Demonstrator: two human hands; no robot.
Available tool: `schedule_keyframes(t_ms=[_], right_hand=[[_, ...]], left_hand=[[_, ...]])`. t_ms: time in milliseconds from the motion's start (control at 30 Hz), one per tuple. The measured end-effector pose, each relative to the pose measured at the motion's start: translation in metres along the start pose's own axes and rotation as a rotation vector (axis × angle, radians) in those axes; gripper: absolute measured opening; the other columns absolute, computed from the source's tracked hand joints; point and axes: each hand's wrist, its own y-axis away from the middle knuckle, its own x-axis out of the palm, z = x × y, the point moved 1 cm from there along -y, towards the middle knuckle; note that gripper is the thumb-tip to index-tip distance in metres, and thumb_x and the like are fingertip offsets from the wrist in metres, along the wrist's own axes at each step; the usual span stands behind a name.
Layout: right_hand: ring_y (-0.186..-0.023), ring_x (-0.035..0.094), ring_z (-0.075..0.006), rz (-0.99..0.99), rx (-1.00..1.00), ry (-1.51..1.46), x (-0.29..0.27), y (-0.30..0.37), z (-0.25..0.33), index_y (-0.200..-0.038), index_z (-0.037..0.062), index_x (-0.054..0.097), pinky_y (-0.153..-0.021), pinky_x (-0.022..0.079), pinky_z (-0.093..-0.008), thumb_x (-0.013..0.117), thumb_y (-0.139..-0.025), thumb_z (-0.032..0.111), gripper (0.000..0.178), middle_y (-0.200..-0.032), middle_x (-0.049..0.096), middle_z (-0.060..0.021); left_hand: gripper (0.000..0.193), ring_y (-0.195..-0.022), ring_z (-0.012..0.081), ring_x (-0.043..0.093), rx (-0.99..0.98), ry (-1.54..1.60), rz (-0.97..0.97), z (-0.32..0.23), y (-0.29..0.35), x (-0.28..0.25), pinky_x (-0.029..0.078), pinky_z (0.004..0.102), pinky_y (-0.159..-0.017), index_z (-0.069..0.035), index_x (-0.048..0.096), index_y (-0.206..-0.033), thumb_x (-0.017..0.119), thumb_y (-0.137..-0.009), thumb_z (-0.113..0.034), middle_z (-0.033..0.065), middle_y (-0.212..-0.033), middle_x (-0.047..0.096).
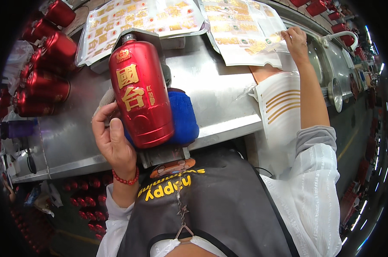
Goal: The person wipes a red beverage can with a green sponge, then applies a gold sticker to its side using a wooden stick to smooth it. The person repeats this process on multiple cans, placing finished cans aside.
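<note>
A glossy red bottle (138,94) with raised gold characters and a silvery cap leans back on a metal stand, a blue cloth pad (183,115) under and beside it. My left hand (112,135) cups the bottle's lower left side, thumb in front and fingers partly hidden behind it. At the right, my right hand (295,43) is closed in a pinch at the right edge of a white sheet of gold stickers (241,32). Clear film hangs below that hand. A second sticker sheet (138,21) lies behind the bottle.
The metal worktable (202,77) carries several red bottles (46,88) at the left. A white sheet with curved gold strips (284,103) lies under my right forearm. Beyond it are a basin (318,64) and a white faucet (342,36). More red bottles (89,201) stand below, lower left.
</note>
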Motion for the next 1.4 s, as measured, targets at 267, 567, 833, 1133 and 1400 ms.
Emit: schedule_keyframes(t_ms=[267, 567, 833, 1133, 1400], right_hand=[[-0.115, 0.054, -0.0337, 0.238, 0.285, 0.182, 0.082, -0.053, -0.051, -0.099, 0.0131, 0.072, -0.09, 0.051, -0.0512, 0.063, -0.093, 0.04, 0.029, -0.116, 0.061, -0.0073], [-0.118, 0.053, -0.0287, 0.327, 0.248, 0.311, 0.087, -0.067, -0.038, -0.108, 0.0158, 0.07, -0.086, 0.052, -0.0548, 0.061, -0.094, 0.037, 0.027, -0.12, 0.059, -0.0035], [-0.096, 0.058, -0.0337, 0.103, -0.156, -0.03, -0.055, -0.102, 0.062, -0.09, 0.0036, 0.066, -0.082, 0.047, -0.0436, 0.068, -0.091, 0.018, 0.015, -0.098, 0.06, -0.011], [-0.084, 0.057, -0.0212, 0.1, -0.242, -0.368, -0.191, -0.091, 0.208, -0.087, -0.0028, 0.057, -0.072, 0.046, -0.0321, 0.066, -0.096, 0.014, 0.021, -0.102, 0.057, -0.0095], [-0.094, 0.056, -0.0199, 0.196, -0.497, -0.522, -0.253, -0.091, 0.299, -0.088, -0.0005, 0.056, -0.077, 0.045, -0.0294, 0.064, -0.098, 0.016, 0.021, -0.109, 0.056, -0.014]], left_hand=[[0.034, -0.114, 0.0158, 0.055, 0.007, -0.12, 0.026, -0.007, 0.001, 0.003, 0.044, 0.0321, -0.102, 0.004, 0.048, -0.13, 0.049, -0.105, -0.02, 0.0118, -0.128, 0.054], [0.064, -0.13, 0.0262, 0.048, 0.012, -0.07, 0.022, -0.006, 0.001, 0.006, 0.039, 0.0385, -0.111, 0.005, 0.035, -0.142, 0.05, -0.104, -0.044, 0.0207, -0.14, 0.046], [0.067, -0.135, 0.0308, 0.043, 0.623, -0.646, 0.557, -0.042, -0.021, -0.002, 0.015, 0.0568, -0.12, -0.014, 0.059, -0.132, 0.058, -0.09, -0.067, 0.0114, -0.127, 0.064], [0.054, -0.131, 0.0227, 0.045, 0.888, -0.802, 0.558, -0.03, -0.02, 0.002, 0.012, 0.0538, -0.122, -0.028, 0.058, -0.131, 0.078, -0.081, -0.03, -0.0035, -0.127, 0.065], [0.09, -0.141, 0.0354, 0.033, 0.508, -0.446, 0.478, -0.048, -0.04, -0.024, 0.018, 0.0439, -0.118, -0.004, 0.041, -0.149, 0.063, -0.087, -0.065, 0.0211, -0.152, 0.041]])
